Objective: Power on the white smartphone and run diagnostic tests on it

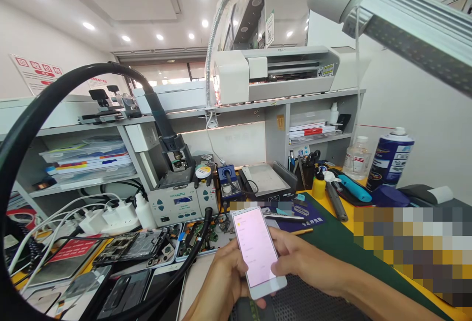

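A white smartphone (256,249) with a lit, pinkish screen is held tilted above the bench, in the lower middle of the head view. My left hand (228,272) wraps its left side and back, with the thumb along the edge. From the right, my right hand (298,257) grips the other edge, its thumb on the lower right of the screen. Lines of small text show on the screen, too small to read. Beneath the phone lies a dark perforated surface (313,296), partly hidden by my hands.
A grey soldering station (182,205) stands behind on the left, its black hose (199,249) looping across the front. Trays of circuit boards (217,237) and phone parts lie at the left. A blue spray can (391,159) stands at the right. A lamp (413,26) hangs overhead.
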Action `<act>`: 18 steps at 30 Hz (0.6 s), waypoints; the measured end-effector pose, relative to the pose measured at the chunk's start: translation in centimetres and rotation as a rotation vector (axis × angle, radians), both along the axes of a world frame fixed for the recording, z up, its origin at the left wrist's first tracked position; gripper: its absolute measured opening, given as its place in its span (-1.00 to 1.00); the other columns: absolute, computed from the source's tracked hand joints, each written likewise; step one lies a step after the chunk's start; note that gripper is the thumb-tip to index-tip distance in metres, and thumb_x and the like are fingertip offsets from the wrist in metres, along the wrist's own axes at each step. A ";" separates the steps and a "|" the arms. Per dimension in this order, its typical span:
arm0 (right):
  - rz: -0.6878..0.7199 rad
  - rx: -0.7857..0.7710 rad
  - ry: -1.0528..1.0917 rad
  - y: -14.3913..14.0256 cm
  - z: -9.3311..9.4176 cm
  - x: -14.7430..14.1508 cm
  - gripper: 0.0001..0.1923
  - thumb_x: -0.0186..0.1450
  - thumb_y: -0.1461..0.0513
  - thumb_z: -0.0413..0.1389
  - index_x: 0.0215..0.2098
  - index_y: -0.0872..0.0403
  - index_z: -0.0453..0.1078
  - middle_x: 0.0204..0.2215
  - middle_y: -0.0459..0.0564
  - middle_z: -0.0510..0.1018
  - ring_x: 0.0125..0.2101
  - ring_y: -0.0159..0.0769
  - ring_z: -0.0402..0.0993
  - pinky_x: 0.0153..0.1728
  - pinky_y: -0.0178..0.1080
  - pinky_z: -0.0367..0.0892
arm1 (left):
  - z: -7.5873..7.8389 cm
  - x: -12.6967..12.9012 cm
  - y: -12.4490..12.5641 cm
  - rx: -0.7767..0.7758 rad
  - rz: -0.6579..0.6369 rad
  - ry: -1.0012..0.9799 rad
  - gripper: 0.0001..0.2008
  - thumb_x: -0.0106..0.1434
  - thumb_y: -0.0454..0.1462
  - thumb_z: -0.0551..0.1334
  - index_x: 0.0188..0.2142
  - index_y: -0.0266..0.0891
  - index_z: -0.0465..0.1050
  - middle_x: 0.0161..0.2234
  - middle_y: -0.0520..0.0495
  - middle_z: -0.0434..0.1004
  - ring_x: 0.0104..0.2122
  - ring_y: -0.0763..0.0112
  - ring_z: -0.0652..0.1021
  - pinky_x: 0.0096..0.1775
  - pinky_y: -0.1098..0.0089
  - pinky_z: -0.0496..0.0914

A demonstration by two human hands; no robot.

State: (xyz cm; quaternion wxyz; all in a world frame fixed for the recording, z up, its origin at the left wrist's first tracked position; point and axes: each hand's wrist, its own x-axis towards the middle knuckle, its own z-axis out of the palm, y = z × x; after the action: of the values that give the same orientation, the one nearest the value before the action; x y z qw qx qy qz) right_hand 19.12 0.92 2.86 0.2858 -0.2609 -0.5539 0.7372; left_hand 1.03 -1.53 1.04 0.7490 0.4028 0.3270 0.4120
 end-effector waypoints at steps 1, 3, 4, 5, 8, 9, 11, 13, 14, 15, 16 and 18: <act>-0.005 -0.004 -0.003 0.0 0.0 0.0 -0.24 0.03 0.45 0.08 0.21 0.10 0.14 -0.09 0.09 0.60 -0.26 -0.18 0.56 -0.26 -0.17 0.34 | 0.0 0.0 0.0 0.000 0.000 -0.001 -0.56 0.30 -0.05 0.13 0.07 -0.25 0.29 -0.21 -0.11 0.48 -0.42 0.43 0.50 -0.48 0.38 0.43; -0.024 -0.005 -0.013 0.0 0.0 -0.1 -0.24 0.03 0.45 0.07 0.21 0.10 0.14 -0.09 0.10 0.60 -0.24 -0.16 0.56 -0.24 -0.16 0.35 | 0.0 0.0 0.0 0.001 -0.001 -0.003 -0.55 0.29 -0.05 0.13 0.08 -0.25 0.28 -0.20 -0.12 0.48 -0.41 0.43 0.50 -0.47 0.38 0.44; -0.034 -0.004 -0.017 0.0 0.1 -0.2 -0.24 0.02 0.45 0.07 0.21 0.10 0.15 -0.08 0.09 0.60 -0.22 -0.16 0.55 -0.24 -0.16 0.35 | 0.0 0.0 0.0 0.001 -0.001 -0.005 -0.55 0.29 -0.05 0.14 0.08 -0.25 0.28 -0.19 -0.12 0.48 -0.40 0.42 0.51 -0.47 0.38 0.44; -0.043 -0.002 -0.020 0.0 0.1 -0.2 -0.24 0.01 0.45 0.07 0.20 0.10 0.16 -0.08 0.07 0.60 -0.20 -0.17 0.55 -0.23 -0.17 0.35 | 0.0 0.0 0.0 0.001 -0.002 -0.006 -0.55 0.29 -0.06 0.14 0.08 -0.25 0.28 -0.19 -0.13 0.48 -0.40 0.42 0.51 -0.47 0.37 0.44; -0.059 0.002 -0.037 -0.2 0.3 -0.2 -0.25 -0.01 0.45 0.07 0.18 0.09 0.19 -0.10 0.03 0.60 -0.17 -0.18 0.53 -0.22 -0.20 0.34 | 0.1 0.0 0.0 0.002 -0.001 -0.010 -0.55 0.28 -0.07 0.15 0.09 -0.25 0.28 -0.18 -0.14 0.48 -0.40 0.41 0.51 -0.48 0.38 0.44; -0.058 0.001 -0.043 -0.2 0.4 -0.2 -0.25 -0.02 0.45 0.07 0.18 0.10 0.20 -0.11 0.03 0.60 -0.17 -0.18 0.53 -0.22 -0.20 0.34 | 0.1 0.0 0.0 0.002 -0.002 -0.011 -0.55 0.28 -0.07 0.15 0.09 -0.25 0.28 -0.18 -0.14 0.48 -0.40 0.41 0.51 -0.48 0.38 0.43; -0.052 0.002 -0.045 -0.3 0.5 -0.1 -0.25 -0.03 0.46 0.06 0.17 0.10 0.21 -0.13 0.02 0.61 -0.18 -0.19 0.53 -0.22 -0.21 0.34 | 0.1 0.0 0.0 0.001 -0.004 -0.011 -0.55 0.27 -0.08 0.15 0.08 -0.25 0.28 -0.19 -0.14 0.49 -0.40 0.40 0.51 -0.48 0.37 0.43; -0.049 0.003 -0.039 -0.3 0.5 -0.1 -0.24 -0.03 0.46 0.06 0.18 0.09 0.20 -0.14 0.00 0.61 -0.18 -0.19 0.53 -0.22 -0.21 0.33 | 0.1 0.0 0.0 0.001 -0.005 -0.012 -0.55 0.27 -0.10 0.16 0.09 -0.25 0.28 -0.19 -0.13 0.49 -0.40 0.40 0.52 -0.48 0.37 0.44; -0.047 0.002 -0.038 -0.2 0.5 0.0 -0.23 -0.03 0.46 0.06 0.18 0.08 0.19 -0.14 -0.01 0.61 -0.18 -0.19 0.53 -0.22 -0.21 0.33 | 0.1 0.1 0.0 0.001 -0.006 -0.013 -0.55 0.26 -0.11 0.16 0.09 -0.25 0.28 -0.20 -0.13 0.49 -0.40 0.40 0.52 -0.47 0.37 0.44; -0.047 0.002 -0.036 -0.2 0.4 0.0 -0.23 -0.03 0.46 0.06 0.18 0.07 0.20 -0.15 -0.01 0.61 -0.18 -0.19 0.53 -0.23 -0.22 0.34 | 0.2 0.1 0.0 0.003 -0.006 -0.013 -0.56 0.26 -0.12 0.16 0.08 -0.25 0.28 -0.20 -0.13 0.50 -0.41 0.40 0.52 -0.48 0.36 0.44; -0.049 0.002 -0.036 -0.2 0.4 0.0 -0.24 -0.03 0.46 0.06 0.17 0.06 0.21 -0.16 -0.03 0.61 -0.19 -0.20 0.53 -0.24 -0.23 0.34 | 0.2 0.1 0.0 0.004 -0.005 -0.014 -0.56 0.25 -0.14 0.16 0.08 -0.25 0.28 -0.21 -0.13 0.50 -0.41 0.40 0.52 -0.47 0.36 0.44; -0.052 0.008 -0.036 -0.1 0.3 0.0 -0.25 -0.04 0.46 0.06 0.15 0.06 0.24 -0.18 -0.04 0.62 -0.23 -0.23 0.53 -0.27 -0.26 0.34 | 0.3 0.1 -0.1 0.007 -0.004 -0.016 -0.57 0.23 -0.18 0.17 0.08 -0.26 0.29 -0.21 -0.13 0.51 -0.41 0.39 0.52 -0.47 0.36 0.44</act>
State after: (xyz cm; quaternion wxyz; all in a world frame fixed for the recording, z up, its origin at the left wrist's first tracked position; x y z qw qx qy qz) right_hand 19.08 0.79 3.16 0.2957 -0.2872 -0.5548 0.7227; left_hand 1.10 -1.60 1.33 0.7509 0.4029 0.3188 0.4150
